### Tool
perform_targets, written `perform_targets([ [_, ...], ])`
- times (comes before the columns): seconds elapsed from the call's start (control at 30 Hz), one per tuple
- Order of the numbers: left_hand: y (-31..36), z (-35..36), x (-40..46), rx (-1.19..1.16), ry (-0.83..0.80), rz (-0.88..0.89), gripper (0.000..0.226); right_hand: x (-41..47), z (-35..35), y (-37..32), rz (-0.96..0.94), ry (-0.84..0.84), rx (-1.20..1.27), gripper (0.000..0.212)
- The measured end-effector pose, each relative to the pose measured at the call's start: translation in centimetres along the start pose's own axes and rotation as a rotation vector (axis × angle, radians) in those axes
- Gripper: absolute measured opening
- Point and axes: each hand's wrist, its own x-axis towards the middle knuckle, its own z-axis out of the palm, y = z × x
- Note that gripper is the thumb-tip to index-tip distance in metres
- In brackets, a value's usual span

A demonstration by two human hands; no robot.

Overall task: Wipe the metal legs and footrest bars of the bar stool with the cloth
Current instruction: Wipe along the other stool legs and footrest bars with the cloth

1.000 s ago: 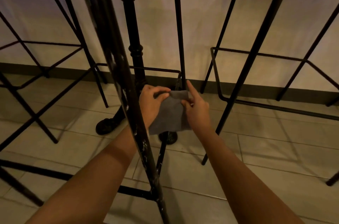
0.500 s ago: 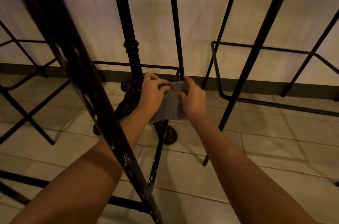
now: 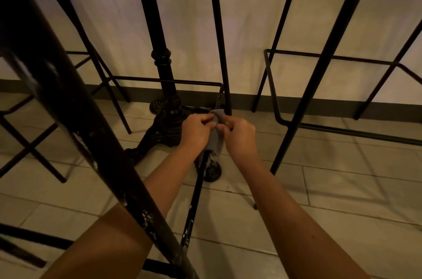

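Observation:
A grey cloth [image 3: 216, 137] is bunched between my left hand [image 3: 196, 131] and my right hand [image 3: 239, 135], both gripping it. The cloth wraps the thin black footrest side bar [image 3: 194, 201] of the bar stool, just below the far corner where that bar meets the stool's thin far leg [image 3: 217, 27]. The stool's thick near leg [image 3: 75, 118], scuffed with white marks, crosses the left foreground in front of my left forearm. The rear footrest bar [image 3: 164, 81] runs left from the corner.
A black cast-iron table pedestal [image 3: 163, 66] with ornate feet [image 3: 164, 125] stands just behind my hands. Another stool's legs and footrest [image 3: 274, 100] stand to the right, and more stool legs [image 3: 29, 148] to the left. Beige floor tiles [image 3: 342, 187] meet a white wall with dark skirting.
The view has moved closer and lower. My hands have drawn together, gathering the flat-hanging cloth into a narrow bunch around the bar.

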Motion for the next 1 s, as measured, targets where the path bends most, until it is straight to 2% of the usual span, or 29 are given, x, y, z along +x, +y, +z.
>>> perform_targets([
  [0.13, -0.1, 0.7, -0.9, -0.001, 0.139, 0.048, 0.03, 0.9, 0.0, 0.3, 0.172, 0.001, 0.12, 0.037],
  [0.27, -0.6, 0.6, -1.7, -0.096, 0.159, 0.03, 0.032, 1.9, -0.3, 0.7, 0.179, 0.019, 0.099, 0.034],
  [0.4, -0.9, -0.1, -2.0, -0.212, 0.058, -0.142, 0.035, 2.3, -0.5, 0.9, 0.128, 0.081, 0.064, 0.023],
  [0.53, -0.5, -0.3, -2.0, -0.264, 0.018, -0.179, 0.032, 1.5, -0.1, -0.3, -0.046, 0.174, -0.173, 0.026],
  [0.63, -0.7, -0.2, -2.2, -0.244, 0.077, -0.166, 0.027, 0.7, 0.6, -1.3, -0.053, 0.011, -0.085, 0.016],
  [0.7, -1.0, -0.4, -2.3, -0.246, 0.144, -0.171, 0.028, 0.7, 0.9, -1.6, -0.011, -0.102, -0.094, 0.019],
  [0.87, -0.2, -1.9, -1.7, -0.267, 0.254, -0.136, 0.04, 2.1, 1.5, -1.6, 0.087, -0.218, -0.233, 0.019],
  [0.93, 0.5, -2.5, -1.8, -0.182, 0.211, -0.134, 0.04, 2.9, 1.7, -1.4, 0.122, -0.204, -0.168, 0.019],
  [1.0, 1.0, -2.9, -2.7, -0.062, 0.09, -0.173, 0.042, 4.0, 1.7, -1.2, 0.143, -0.212, -0.136, 0.023],
])
